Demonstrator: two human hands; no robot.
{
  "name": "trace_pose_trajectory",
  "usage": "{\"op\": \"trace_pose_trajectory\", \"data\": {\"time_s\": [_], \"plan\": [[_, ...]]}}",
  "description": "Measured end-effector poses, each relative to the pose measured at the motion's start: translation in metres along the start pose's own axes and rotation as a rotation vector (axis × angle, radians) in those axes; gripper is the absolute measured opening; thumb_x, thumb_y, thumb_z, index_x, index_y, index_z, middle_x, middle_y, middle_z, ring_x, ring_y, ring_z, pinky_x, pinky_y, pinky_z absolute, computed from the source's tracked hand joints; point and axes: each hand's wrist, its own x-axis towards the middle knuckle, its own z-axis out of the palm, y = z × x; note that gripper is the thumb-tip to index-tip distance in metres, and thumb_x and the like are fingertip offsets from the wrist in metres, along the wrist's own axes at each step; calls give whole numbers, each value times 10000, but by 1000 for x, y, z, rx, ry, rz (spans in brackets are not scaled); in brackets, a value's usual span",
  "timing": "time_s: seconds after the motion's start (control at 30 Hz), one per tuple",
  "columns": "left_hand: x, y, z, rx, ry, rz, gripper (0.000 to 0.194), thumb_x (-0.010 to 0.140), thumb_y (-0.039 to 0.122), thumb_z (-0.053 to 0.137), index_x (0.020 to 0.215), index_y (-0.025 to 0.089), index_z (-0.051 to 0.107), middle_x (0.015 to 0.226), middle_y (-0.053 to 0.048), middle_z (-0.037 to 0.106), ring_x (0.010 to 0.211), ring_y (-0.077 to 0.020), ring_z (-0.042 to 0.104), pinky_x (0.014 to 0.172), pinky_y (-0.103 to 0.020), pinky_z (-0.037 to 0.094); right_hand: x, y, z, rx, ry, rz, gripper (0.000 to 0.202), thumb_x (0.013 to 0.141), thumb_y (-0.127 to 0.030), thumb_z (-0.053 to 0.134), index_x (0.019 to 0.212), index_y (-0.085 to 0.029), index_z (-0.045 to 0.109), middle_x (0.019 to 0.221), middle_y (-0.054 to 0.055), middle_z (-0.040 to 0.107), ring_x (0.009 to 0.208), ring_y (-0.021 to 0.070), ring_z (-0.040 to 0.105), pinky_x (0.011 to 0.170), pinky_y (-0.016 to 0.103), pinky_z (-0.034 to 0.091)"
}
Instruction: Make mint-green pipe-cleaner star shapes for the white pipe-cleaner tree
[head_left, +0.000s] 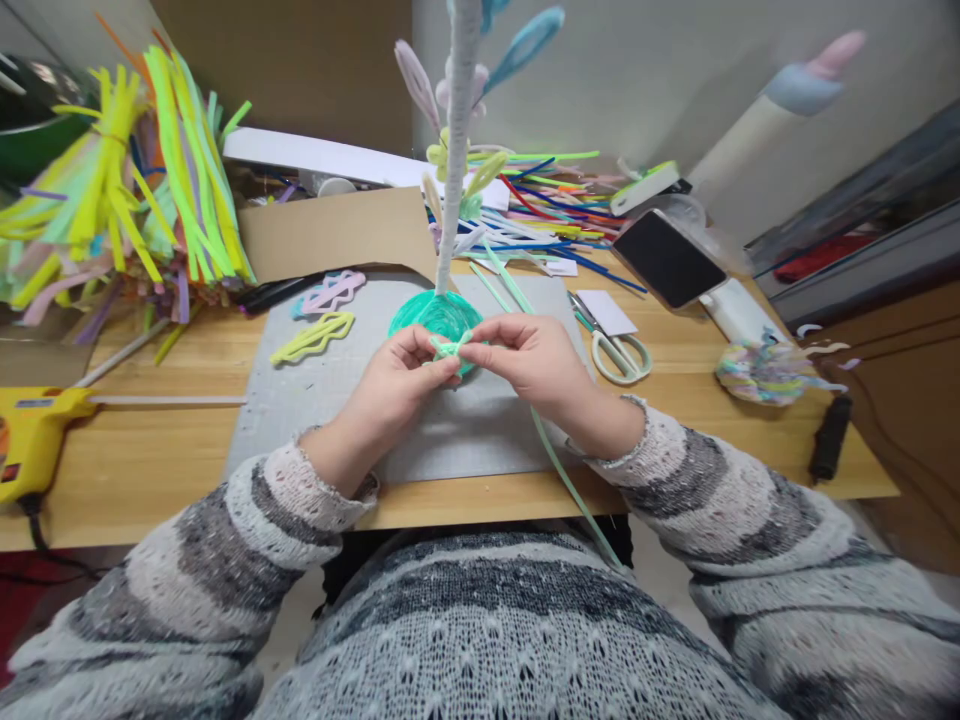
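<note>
Between my fingertips is a light green pipe cleaner (448,349), bent into a small looped shape. My left hand (401,385) pinches it from the left, and my right hand (529,360) pinches its other side. Just behind them sits a round teal base (420,312), partly hidden by my fingers. A white wrapped stem (451,190) rises from that base, bearing blue, pink and yellow loops near its top. Another long pale green pipe cleaner (559,460) passes by my right hand and hangs over the table's front edge.
Under my hands lies a grey board (300,410) with bent yellow pipe cleaners (313,338). Scissors (619,355) and a phone (669,257) lie to the right. At the left are a yellow glue gun (41,430) and bundled pipe cleaners (112,160). Cardboard (337,232) stands behind.
</note>
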Motion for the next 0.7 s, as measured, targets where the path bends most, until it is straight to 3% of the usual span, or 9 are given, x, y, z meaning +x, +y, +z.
{"op": "trace_pose_trajectory", "data": {"time_s": [0.07,0.2,0.33,0.43,0.53,0.7], "plan": [[2,-3,-1,56,3,59,311,626,248,842,693,159,551,732,35,623,636,-83,589,636,-228,491,1,4,2,18,30,23,183,667,-314,766,714,-154,692,672,0,668,633,115,564,638,276,455],[5,-4,-3,235,-2,46,297,631,271,826,741,162,573,678,36,602,604,-90,561,610,-234,459,2,17,0,29,27,123,202,642,-320,772,687,-147,677,607,-26,619,571,92,500,595,263,408],[4,-1,-4,495,33,43,295,654,289,799,889,154,680,630,25,601,570,-96,518,546,-224,389,3,22,-6,-43,-19,132,192,644,-309,768,693,-140,691,631,-16,624,601,98,500,615,266,386],[3,1,-4,604,39,-21,283,653,324,793,854,143,708,588,6,621,519,-107,506,492,-230,347,4,21,-10,-57,-96,113,177,668,-305,749,702,-140,693,667,-5,639,636,105,518,627,261,390],[2,3,-4,559,70,-65,266,629,323,811,796,142,711,589,-2,644,514,-110,527,497,-231,360,5,21,-14,75,-206,183,202,716,-336,706,762,-142,681,566,-45,556,511,73,428,497,225,315],[2,2,-2,275,45,-153,218,607,283,838,731,158,708,645,9,674,577,-100,587,604,-235,454,3,24,-20,339,-319,312,208,730,-325,701,828,-155,632,465,-113,370,391,41,256,393,194,155]]}}
